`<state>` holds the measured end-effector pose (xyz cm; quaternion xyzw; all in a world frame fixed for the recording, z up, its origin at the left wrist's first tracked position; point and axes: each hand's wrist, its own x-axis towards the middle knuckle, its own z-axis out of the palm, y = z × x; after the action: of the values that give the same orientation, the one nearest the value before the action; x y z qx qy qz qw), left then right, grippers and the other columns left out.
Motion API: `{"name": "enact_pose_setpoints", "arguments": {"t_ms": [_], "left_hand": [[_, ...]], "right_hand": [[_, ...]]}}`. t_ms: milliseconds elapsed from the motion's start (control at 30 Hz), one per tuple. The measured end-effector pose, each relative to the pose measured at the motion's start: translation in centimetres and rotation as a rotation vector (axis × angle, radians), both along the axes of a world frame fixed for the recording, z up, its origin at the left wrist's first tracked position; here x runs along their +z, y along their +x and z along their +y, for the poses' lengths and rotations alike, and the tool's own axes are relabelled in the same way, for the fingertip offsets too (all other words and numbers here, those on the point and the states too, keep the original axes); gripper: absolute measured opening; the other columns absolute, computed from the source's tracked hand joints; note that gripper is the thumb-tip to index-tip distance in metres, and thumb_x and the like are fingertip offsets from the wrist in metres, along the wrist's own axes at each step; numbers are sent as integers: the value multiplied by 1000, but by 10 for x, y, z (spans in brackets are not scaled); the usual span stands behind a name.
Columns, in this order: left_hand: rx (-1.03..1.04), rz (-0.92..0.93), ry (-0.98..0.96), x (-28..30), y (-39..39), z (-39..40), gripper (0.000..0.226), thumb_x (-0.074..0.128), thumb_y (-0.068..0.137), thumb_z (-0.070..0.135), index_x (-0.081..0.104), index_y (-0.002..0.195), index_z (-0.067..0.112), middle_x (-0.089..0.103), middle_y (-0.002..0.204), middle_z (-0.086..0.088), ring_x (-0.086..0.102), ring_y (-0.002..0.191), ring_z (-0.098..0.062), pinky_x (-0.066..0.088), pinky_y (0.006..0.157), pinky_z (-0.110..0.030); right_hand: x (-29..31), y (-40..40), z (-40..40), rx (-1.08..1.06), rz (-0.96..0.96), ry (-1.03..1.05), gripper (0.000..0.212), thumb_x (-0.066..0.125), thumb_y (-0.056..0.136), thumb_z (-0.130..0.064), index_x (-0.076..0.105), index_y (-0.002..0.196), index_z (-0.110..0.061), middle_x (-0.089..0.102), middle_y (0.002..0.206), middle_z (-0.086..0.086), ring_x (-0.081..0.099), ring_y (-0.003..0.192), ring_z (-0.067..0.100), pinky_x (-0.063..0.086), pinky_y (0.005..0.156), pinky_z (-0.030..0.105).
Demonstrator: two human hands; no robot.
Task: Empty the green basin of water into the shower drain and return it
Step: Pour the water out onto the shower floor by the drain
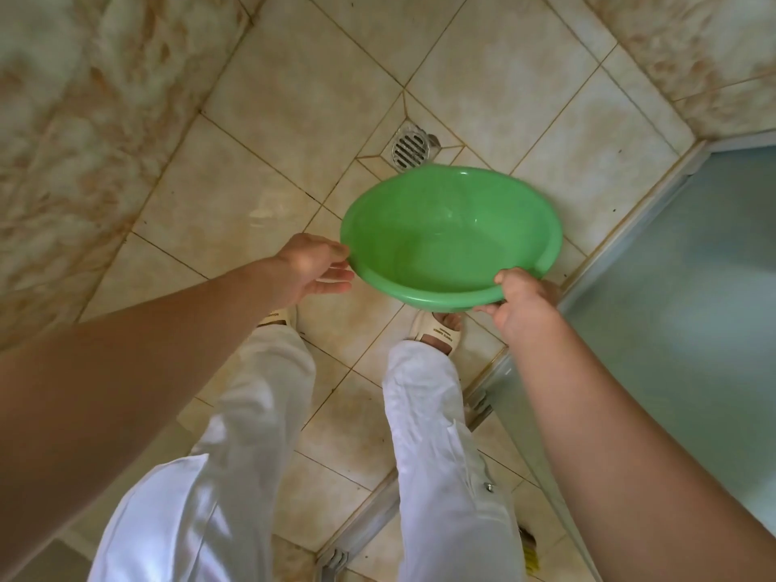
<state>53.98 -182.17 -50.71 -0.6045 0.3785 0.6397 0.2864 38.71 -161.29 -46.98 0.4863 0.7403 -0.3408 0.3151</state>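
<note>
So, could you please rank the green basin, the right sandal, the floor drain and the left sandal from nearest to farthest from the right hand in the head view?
From the right hand:
1. Green basin: held at its near right rim.
2. Right sandal: just below and left of the hand.
3. Floor drain and left sandal: too close to call; the drain lies beyond the basin, the sandal far left.

R fingers (487, 309) hidden under basin (451, 233)
</note>
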Motion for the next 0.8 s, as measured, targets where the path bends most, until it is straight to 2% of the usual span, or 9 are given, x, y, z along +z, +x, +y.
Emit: {"name": "enact_pose_setpoints", "arguments": {"t_ms": [67,133,233,300,400,500,633,700,800], "left_hand": [[17,17,-1,5,0,8,11,59,95,7,64,104,6,65,115,-10,68,102,-22,60,78,-31],[30,30,19,10,0,18,27,59,95,11,61,120,2,63,123,-11,64,110,-22,59,84,-32],[77,4,81,20,0,32,40,55,98,17,51,135,3,53,131,-9,61,112,-22,62,77,-37],[143,-17,127,25,0,40,40,51,99,17,47,137,4,50,131,-12,63,109,-25,63,74,-40],[216,-17,185,32,-2,51,37,46,101,15,46,136,4,51,128,-16,65,106,-29,62,76,-40],[288,-10,206,39,-6,61,30,44,101,12,48,129,3,55,119,-16,67,102,-29,62,77,-40],[361,-44,205,47,-17,70,25,44,99,5,48,124,0,63,113,-21,69,86,-29,63,70,-35],[387,-54,213,51,-21,74,26,48,98,2,48,124,-1,64,110,-21,69,78,-28,63,69,-35],[453,-55,231,57,-24,78,29,54,96,1,49,124,-1,64,97,-17,68,69,-26,63,69,-35]], "right_hand": [[5,1,-3,4,3,10,35,55,85,10,51,116,-6,57,123,19,60,95,38,56,76,61],[12,2,-5,-4,13,0,34,56,85,9,49,114,-6,56,125,18,60,101,39,56,79,61],[20,5,-9,-13,61,-7,30,62,86,5,45,104,-11,55,115,10,58,97,32,58,79,52],[22,7,-14,4,102,-19,31,67,86,0,43,101,-13,53,99,2,56,85,24,59,74,44],[28,10,-19,86,165,-4,23,71,85,-7,48,88,-9,56,86,0,54,62,14,61,70,43],[34,9,-21,227,232,37,37,75,84,-17,42,67,-13,52,74,1,62,62,20,62,71,45],[41,6,-21,357,257,58,39,78,80,-28,44,68,-13,59,107,16,67,88,37,61,77,44],[46,5,-24,445,266,60,36,77,79,-32,49,69,-12,60,113,19,66,87,37,60,79,44],[60,4,-34,627,311,85,37,75,78,-35,48,64,-14,62,112,19,62,77,28,58,77,43]]}}
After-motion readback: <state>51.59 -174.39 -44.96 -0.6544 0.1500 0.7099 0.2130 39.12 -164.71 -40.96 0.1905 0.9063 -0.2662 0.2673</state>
